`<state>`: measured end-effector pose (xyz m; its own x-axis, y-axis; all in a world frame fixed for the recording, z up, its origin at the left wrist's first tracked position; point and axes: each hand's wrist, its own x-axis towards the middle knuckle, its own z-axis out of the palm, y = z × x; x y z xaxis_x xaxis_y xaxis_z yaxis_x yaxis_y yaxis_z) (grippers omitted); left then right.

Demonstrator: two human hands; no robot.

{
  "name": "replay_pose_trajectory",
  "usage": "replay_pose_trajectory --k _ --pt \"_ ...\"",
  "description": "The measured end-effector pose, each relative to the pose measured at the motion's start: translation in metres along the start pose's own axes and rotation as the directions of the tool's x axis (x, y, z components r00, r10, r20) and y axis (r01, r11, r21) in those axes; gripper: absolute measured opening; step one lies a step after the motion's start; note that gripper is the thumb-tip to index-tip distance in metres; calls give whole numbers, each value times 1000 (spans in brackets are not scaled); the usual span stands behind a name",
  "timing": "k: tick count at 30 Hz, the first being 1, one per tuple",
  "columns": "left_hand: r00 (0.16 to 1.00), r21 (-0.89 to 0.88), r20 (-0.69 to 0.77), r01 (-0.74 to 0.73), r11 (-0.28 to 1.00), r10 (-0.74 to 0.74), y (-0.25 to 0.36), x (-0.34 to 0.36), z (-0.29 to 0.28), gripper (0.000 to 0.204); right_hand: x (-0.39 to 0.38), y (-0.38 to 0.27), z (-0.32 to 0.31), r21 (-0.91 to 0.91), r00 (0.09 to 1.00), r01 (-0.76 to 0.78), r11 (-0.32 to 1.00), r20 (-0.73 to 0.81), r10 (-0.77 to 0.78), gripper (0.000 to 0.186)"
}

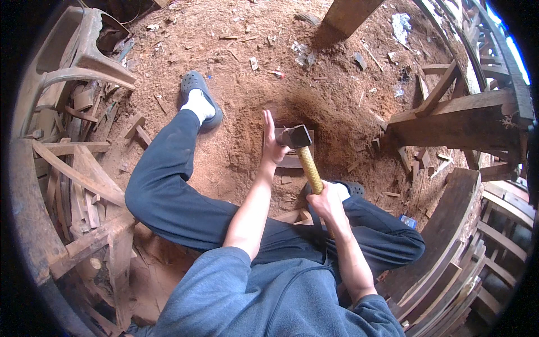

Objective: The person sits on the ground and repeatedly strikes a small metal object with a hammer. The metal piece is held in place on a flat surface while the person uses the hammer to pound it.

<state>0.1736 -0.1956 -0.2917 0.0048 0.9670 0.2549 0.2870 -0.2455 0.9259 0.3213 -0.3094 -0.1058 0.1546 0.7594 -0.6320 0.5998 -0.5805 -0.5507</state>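
My right hand (328,203) is wrapped round the yellow, textured handle of a hammer (309,168). The dark, blocky hammer head (297,136) is up in front of me, beside my left hand (273,145). Seen edge-on, my left hand has its fingers stretched out away from me, and its thumb side is close to the hammer head. Whether the two touch, I cannot tell. Below the hammer head, a flat wooden piece (290,162) lies in a hollow of the sawdust, partly hidden by hand and hammer.
My legs are spread round the hollow, a grey clog (210,117) on the left foot. A worn plastic chair (84,56) and wooden offcuts stand at left. Thick timber (449,126) and stacked boards (443,241) are at right. A wooden post (348,19) rises at the far side.
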Motion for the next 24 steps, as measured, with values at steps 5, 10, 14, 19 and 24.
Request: replay_pose_trajectory --k 5,10,14,19,24 --pt "991 -311 129 65 948 -26 12 10 -7 111 4 4 1 11 1000 -2 1000 15 2 28" --pt "949 -376 281 249 893 -146 6 11 -9 97 3 -1 1 2 1000 -17 1000 17 17 26" --pt "984 -113 102 -133 985 144 21 16 -8 49 1 -3 0 46 999 -38 998 36 37 25" --pt "993 -86 106 69 994 -59 40 14 -9 23 3 -4 0 7 999 -30 1000 28 30 25" --pt "993 -77 70 99 992 -94 37 17 0 15 3 -1 6 105 999 29 994 -42 -25 25"
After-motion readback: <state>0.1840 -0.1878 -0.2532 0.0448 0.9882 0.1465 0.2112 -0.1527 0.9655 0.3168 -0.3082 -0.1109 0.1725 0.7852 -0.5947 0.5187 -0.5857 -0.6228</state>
